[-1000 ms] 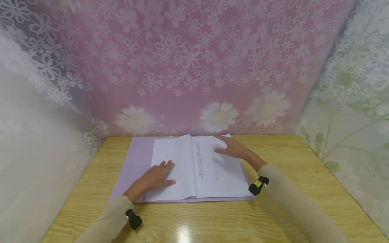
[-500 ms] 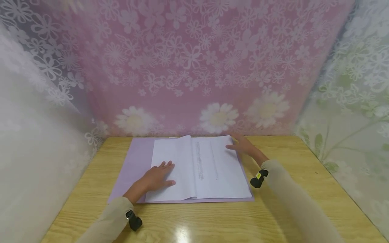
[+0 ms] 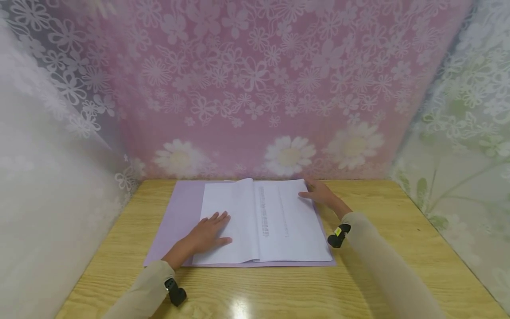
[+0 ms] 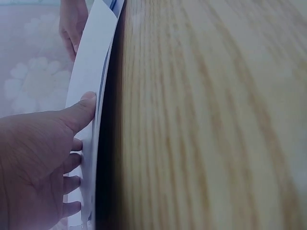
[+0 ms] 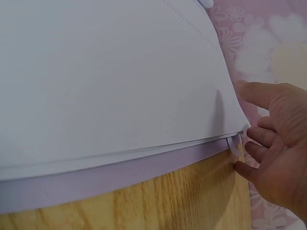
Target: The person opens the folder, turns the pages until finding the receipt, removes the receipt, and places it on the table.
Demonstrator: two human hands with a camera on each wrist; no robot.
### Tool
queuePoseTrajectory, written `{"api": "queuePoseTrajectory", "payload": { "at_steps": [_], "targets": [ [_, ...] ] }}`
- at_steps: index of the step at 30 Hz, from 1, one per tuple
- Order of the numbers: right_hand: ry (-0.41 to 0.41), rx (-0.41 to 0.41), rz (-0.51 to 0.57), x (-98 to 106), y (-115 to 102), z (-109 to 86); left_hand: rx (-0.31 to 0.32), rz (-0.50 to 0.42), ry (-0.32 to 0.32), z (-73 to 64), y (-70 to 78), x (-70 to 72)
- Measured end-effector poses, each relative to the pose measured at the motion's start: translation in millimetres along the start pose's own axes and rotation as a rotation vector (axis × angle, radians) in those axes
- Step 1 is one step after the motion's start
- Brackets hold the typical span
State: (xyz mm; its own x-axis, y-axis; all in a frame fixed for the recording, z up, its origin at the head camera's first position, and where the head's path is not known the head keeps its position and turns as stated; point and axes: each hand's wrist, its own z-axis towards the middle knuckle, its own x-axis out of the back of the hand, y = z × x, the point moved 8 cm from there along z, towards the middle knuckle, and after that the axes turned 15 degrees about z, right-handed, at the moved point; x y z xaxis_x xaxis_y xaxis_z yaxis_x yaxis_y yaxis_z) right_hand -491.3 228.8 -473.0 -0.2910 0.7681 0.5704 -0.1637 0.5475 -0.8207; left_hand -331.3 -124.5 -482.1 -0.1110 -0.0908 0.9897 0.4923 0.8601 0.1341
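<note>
White printed paper sheets point(image 3: 300, 221) lie open on flat lilac folder point(image 3: 179, 215), yellow wood-grain table point(image 3: 287, 288); left hand point(image 3: 208, 234) spread on left half, right hand point(image 3: 320, 193) at far right corner, thumb and fingers parted

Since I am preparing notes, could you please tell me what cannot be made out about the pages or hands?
Head view: print on the right-hand page, too small to read.
Head view: part of the left-hand page, covered by the left hand.
Left wrist view: the right hand, cut off by the top edge.
Right wrist view: print, cut off by the top edge.
</note>
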Motion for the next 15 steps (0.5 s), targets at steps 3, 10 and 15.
{"api": "queuePoseTrajectory", "payload": {
  "at_steps": [3, 10, 15],
  "targets": [
    [0.012, 0.023, -0.001, 1, -3, -1.9, 0.005, 0.001, -0.004, 0.1, -1.0, -1.5],
    [0.082, 0.077, 0.119, 7, -8, -6.0, 0.014, 0.016, -0.015, 2.1, -3.3, -1.2],
    [0.106, 0.148, 0.256, 11, -15, -14.9, 0.009, 0.007, -0.014, 2.3, -1.7, -0.5]
  ]
}}
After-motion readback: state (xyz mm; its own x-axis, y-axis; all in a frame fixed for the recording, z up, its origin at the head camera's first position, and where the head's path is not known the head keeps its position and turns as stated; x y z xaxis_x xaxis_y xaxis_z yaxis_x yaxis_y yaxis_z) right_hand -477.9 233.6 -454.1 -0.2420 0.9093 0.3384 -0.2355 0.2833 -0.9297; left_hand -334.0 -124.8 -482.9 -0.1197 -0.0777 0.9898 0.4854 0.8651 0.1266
